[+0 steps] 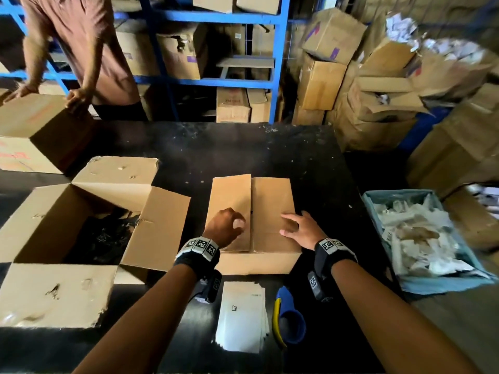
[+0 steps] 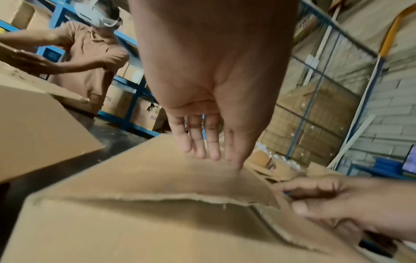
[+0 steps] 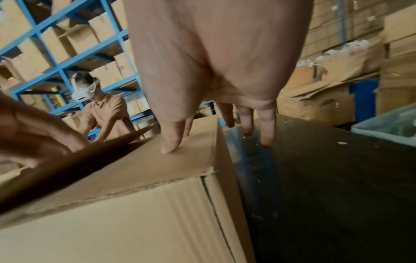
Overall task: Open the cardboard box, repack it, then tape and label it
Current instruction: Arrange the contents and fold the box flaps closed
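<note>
A small brown cardboard box (image 1: pixel 272 201) stands in the middle of the black table (image 1: pixel 270 149), both top flaps folded down. The left flap (image 2: pixel 157 178) sits slightly raised along the centre seam. My left hand (image 1: pixel 229 225) touches that flap near the seam with straight fingers (image 2: pixel 202 147), its thumb at the flap's edge. My right hand (image 1: pixel 297 228) lies spread on the right flap (image 3: pixel 157 169); its thumb presses the top and its fingers (image 3: pixel 268 135) hang over the box's right side. The box's contents are hidden.
A large open box (image 1: pixel 54 211) with dark contents stands to the left. White labels (image 1: pixel 243 317), a yellow cutter (image 1: pixel 276 317) and blue tape (image 1: pixel 293 325) lie near me. At right is a blue bin (image 1: pixel 442 284) of white packets. Across the table another person (image 1: pixel 89 49) handles a box (image 1: pixel 35 136).
</note>
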Demonstrator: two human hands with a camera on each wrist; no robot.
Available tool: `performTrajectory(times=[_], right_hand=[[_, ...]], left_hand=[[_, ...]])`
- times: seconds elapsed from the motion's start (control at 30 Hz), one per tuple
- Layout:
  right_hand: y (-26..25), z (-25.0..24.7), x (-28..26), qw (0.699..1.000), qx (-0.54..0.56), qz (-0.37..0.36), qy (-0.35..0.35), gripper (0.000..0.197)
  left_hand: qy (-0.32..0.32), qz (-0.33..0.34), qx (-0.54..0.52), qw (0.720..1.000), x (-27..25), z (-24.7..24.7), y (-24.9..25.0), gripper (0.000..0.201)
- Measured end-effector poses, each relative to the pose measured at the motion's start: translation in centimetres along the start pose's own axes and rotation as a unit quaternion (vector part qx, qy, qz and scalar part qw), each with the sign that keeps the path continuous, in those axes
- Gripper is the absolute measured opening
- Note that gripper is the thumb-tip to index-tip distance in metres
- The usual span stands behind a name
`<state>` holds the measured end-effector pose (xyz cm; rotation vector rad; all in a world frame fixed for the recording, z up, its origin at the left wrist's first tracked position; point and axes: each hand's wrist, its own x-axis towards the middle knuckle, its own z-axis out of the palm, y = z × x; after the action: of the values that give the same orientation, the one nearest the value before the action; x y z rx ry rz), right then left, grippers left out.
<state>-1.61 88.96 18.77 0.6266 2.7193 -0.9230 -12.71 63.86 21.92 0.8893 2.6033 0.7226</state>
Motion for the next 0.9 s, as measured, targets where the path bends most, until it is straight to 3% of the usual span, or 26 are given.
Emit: performTrajectory(times=[0.13, 0.3, 0.5, 0.67, 0.8, 0.9], right_hand=[[0.9, 0.0, -0.1, 0.994, 0.104, -0.014, -0.022, 0.07], [2.1, -0.3, 1.0, 0.982, 0.178, 0.008, -0.057, 0.105], [3.3, -1.1, 3.6, 0.977, 0.162, 0.041, -0.133, 0.133], [3.9, -2.3, 6.1, 0.971, 0.176, 0.008, -0.164, 0.134], [3.9, -4.7, 8.8, 0.986, 0.124, 0.026, -0.109, 0.119], [3.0, -6.3, 11.3, 0.994, 0.072, 0.061, -0.045, 0.1]], left_hand=[[-0.013, -0.015, 0.046, 0.999, 2.0, 0.7, -2.1, 0.034], [-0.055, -0.055, 0.094, 0.993, 6.0, -1.2, -3.6, 0.067], [-0.113, -0.101, 0.135, 0.979, 12.1, -2.6, -4.5, 0.106], [-0.117, -0.106, 0.153, 0.976, 15.1, -3.5, -4.8, 0.128], [-0.073, -0.131, 0.183, 0.972, 15.3, -3.4, -4.7, 0.126], [-0.045, -0.198, 0.194, 0.96, 14.6, -3.0, -5.2, 0.13]])
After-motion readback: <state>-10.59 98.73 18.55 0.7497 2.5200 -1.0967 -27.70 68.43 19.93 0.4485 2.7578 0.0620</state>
